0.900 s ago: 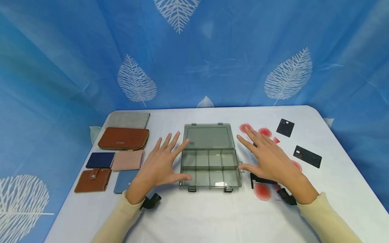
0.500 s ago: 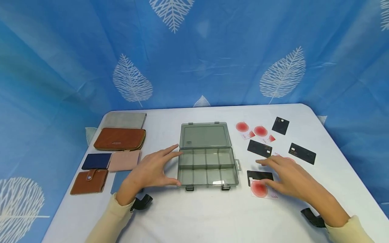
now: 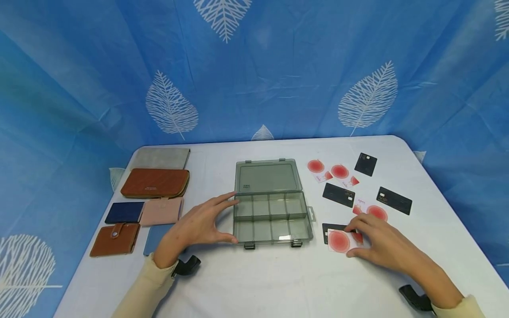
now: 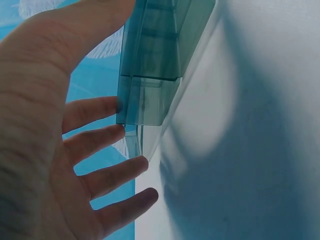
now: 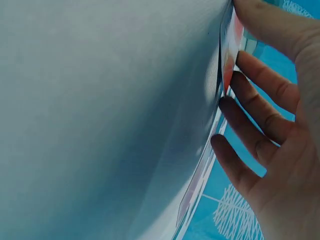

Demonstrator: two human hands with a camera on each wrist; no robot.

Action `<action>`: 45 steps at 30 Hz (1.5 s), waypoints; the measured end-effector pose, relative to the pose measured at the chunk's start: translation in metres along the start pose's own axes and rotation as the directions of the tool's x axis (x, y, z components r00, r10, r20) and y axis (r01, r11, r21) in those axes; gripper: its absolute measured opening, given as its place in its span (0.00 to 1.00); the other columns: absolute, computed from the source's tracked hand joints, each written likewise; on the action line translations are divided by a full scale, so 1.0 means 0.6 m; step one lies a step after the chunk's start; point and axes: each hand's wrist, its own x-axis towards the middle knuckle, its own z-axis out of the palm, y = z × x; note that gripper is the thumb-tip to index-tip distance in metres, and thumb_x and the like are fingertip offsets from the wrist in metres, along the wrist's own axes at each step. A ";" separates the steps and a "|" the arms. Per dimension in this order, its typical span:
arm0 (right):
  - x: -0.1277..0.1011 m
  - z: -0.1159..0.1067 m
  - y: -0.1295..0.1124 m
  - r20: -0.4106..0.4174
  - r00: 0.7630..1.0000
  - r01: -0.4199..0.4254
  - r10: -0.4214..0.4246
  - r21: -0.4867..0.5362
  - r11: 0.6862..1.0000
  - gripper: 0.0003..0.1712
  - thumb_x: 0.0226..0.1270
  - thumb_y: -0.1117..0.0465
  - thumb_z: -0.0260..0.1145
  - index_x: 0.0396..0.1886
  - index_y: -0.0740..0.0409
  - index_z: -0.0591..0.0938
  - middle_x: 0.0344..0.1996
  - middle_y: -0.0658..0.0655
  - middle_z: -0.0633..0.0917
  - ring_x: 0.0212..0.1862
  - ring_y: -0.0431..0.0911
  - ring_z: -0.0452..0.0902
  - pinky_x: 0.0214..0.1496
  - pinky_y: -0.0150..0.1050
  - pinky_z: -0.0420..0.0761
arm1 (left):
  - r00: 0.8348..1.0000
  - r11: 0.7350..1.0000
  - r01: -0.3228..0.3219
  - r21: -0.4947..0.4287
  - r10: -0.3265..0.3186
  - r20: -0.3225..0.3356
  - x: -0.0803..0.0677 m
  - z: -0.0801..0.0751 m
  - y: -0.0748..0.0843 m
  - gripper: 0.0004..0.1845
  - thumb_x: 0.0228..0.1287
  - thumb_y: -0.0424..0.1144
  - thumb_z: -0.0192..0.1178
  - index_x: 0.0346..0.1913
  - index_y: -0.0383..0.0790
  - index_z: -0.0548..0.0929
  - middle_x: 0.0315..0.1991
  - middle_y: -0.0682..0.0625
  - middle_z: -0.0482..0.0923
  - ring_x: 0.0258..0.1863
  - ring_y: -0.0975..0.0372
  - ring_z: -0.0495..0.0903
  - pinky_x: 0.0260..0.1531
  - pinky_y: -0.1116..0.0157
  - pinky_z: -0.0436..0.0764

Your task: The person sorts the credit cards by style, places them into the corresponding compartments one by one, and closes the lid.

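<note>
Halfway along the table lies a clear grey-green compartment box with its lid folded back. My left hand rests at the box's left side, thumb by the front corner and fingers, fairly straight, by the hinge; the left wrist view shows the fingertips right at the box wall. Over on the right, my right hand pinches a white card with a red disc between thumb and fingers. That card overlaps a black card. Its edge shows between the fingers in the right wrist view.
Several black cards and red-disc cards lie scattered beyond the right hand. At the left are a brown zip wallet, a grey wallet, and navy, pink, brown snap and blue wallets.
My right hand has come down from above the cards and now grips the front red-disc card, which has shifted slightly away from me. The left hand has moved to the box's left side.
</note>
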 end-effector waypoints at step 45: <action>0.196 -0.059 -0.075 -0.227 0.971 0.111 -0.068 0.182 0.977 0.14 0.69 0.69 0.77 0.51 0.53 0.89 0.44 0.50 0.91 0.36 0.41 0.81 0.38 0.45 0.84 | 1.000 0.997 0.009 -0.077 -0.010 -0.007 0.009 0.014 0.002 0.57 0.58 0.70 0.74 0.83 0.44 0.65 0.86 0.45 0.56 0.80 0.46 0.67 0.66 0.39 0.78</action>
